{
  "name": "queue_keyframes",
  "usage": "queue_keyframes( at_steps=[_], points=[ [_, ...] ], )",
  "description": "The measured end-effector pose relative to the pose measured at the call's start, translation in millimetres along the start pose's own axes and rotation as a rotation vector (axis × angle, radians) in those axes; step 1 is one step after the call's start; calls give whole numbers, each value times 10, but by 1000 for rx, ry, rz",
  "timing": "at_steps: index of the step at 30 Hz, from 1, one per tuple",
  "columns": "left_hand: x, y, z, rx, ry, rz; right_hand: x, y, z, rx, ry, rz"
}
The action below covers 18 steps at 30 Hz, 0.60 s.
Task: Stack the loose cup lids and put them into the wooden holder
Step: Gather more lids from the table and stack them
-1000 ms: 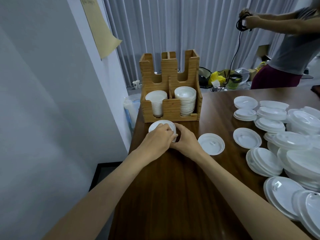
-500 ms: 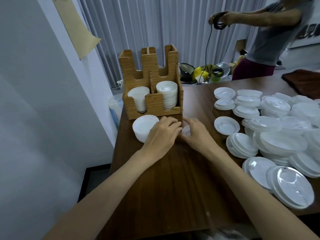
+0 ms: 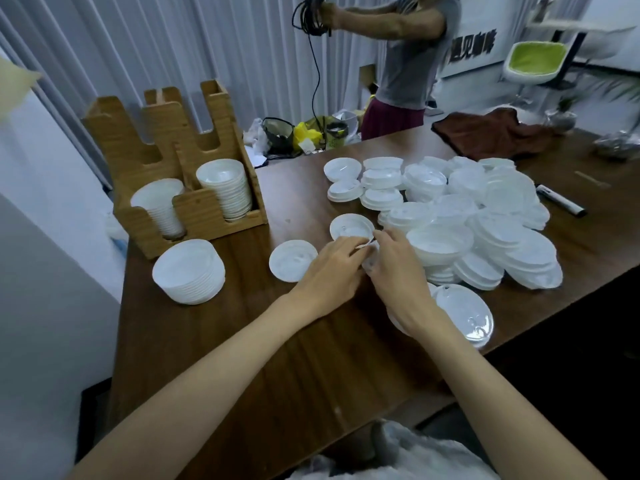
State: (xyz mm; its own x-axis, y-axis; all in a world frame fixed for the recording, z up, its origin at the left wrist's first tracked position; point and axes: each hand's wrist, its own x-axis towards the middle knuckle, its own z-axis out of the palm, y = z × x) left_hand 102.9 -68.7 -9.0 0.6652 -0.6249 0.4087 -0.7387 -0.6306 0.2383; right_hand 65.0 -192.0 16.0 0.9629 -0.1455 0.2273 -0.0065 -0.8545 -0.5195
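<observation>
Pinching a small lid [image 3: 369,255] between the fingertips of the left hand [image 3: 330,270] and the right hand [image 3: 396,271], both curled in on it near the middle of the surface [image 3: 263,358]. Mostly hidden by the fingers, so cannot tell whether one lid or two nested.

Looks like the gathering-and-nesting step, not the loading one. Lying just beside the hands: a single lid [image 3: 292,260] to the left and a second single lid [image 3: 350,226] just beyond the fingertips, both flat and apart from each other. Waiting near the left edge, just in front of the wooden holder [image 3: 204,209] at the far left corner: a finished stack [image 3: 188,271], not yet inside. Already loaded in the holder's two front compartments: a narrower left stack [image 3: 159,209] and a wider right stack [image 3: 225,190]. Spreading over the right half toward the far edge: a big loose heap [image 3: 485,209], so plenty left to do.

Next, probably: seating the held lid squarely onto a neighbour of matching size, rim to rim. Calls for sorting by size first, given the mixed sizes in the heap, and for a light grip to avoid buckling thin plastic.
</observation>
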Motion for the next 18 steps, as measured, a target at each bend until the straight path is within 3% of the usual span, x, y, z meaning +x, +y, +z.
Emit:
queue_keyframes(
  at_steps=[11, 15, 18],
  points=[
    [35, 11, 13, 122, 52, 71, 3, 62, 34, 165, -1, 2],
    [-73, -89, -97, 171, 41, 83, 0, -46, 14, 280, -53, -81],
    [-190, -157, -212, 187, 37, 74, 7, -62, 7, 194, -71, -162]
  ],
)
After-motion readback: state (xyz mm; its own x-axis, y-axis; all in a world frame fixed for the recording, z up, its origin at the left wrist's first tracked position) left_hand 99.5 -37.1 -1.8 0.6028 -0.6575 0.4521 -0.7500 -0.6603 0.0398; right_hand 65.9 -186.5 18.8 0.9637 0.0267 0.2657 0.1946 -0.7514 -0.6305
